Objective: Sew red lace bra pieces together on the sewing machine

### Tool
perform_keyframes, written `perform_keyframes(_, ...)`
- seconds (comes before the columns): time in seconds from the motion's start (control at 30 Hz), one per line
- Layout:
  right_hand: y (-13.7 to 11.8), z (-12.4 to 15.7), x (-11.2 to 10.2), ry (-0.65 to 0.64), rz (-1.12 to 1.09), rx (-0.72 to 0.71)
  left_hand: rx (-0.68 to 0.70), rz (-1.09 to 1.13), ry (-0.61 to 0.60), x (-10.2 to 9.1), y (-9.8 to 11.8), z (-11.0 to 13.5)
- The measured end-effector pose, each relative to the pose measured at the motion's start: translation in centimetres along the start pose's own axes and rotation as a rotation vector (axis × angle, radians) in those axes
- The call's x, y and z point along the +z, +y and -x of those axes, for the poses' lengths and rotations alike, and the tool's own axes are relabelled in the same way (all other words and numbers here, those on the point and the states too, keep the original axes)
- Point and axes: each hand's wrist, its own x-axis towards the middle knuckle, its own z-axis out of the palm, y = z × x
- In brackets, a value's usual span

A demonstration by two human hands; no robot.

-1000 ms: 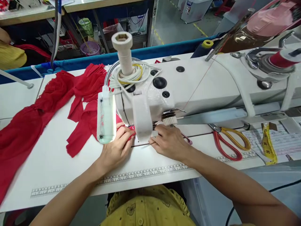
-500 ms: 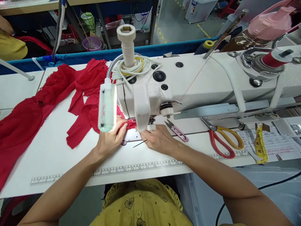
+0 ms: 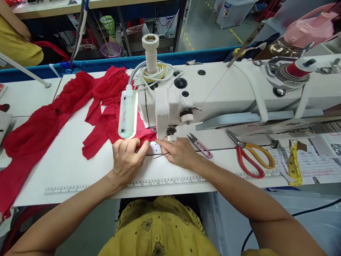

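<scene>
A white sewing machine point(image 3: 213, 96) stands on a white table point(image 3: 66, 170). Red fabric point(image 3: 98, 106) trails from the far left to the needle area under the machine head. My left hand point(image 3: 127, 158) lies curled on the edge of the red fabric just in front of the machine's lamp point(image 3: 128, 114), fingers pressed together on the cloth. My right hand point(image 3: 179, 153) rests on the table right of the needle, fingertips at the presser foot, with a thin dark pointed tool point(image 3: 160, 155) sticking out from under it toward my left hand.
Small pink thread snips point(image 3: 201, 145) lie right of my right hand. Red and yellow scissors point(image 3: 252, 158) and a yellow tape measure point(image 3: 293, 165) lie further right. A ruler strip point(image 3: 165, 182) runs along the table's front edge. Another person in yellow point(image 3: 16, 39) is at the far left.
The view has shifted, moving everything rightward in frame. My left hand has slid toward me and right along the red fabric's edge. My right hand has stayed by the presser foot.
</scene>
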Motion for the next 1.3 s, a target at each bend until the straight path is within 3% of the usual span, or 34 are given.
perform_keyframes(0.13, -0.2, -0.1, -0.2, 0.015, 0.013, -0.014, -0.106, 0.121, -0.13, 0.5, -0.8, 0.0)
perform_keyframes(0.23, -0.4, -0.2, -0.3, 0.025, 0.012, -0.011, -0.054, 0.152, -0.213, 0.9, -1.2, -0.5)
perform_keyframes(0.57, -0.6, -0.3, -0.7, -0.058, 0.026, -0.023, 0.217, 0.091, -0.092, 1.8, -2.3, 0.4)
perform_keyframes(0.8, -0.7, -0.2, -0.7, -0.073, 0.025, -0.033, 0.073, 0.22, -0.219, -0.4, -1.8, 0.0)
perform_keyframes(1.0, -1.0, -0.3, -1.2, -0.104, 0.021, -0.034, -0.156, 0.266, -0.165, 0.1, -1.2, -1.6)
perform_keyframes(1.13, -1.1, -0.2, -1.2, -0.07, 0.029, -0.063, -0.053, 0.271, -0.205, 1.2, -1.5, -2.1)
perform_keyframes(1.3, -1.1, -0.1, -1.2, -0.052, 0.059, -0.088, 0.152, 0.256, -0.112, 1.5, -1.8, -1.8)
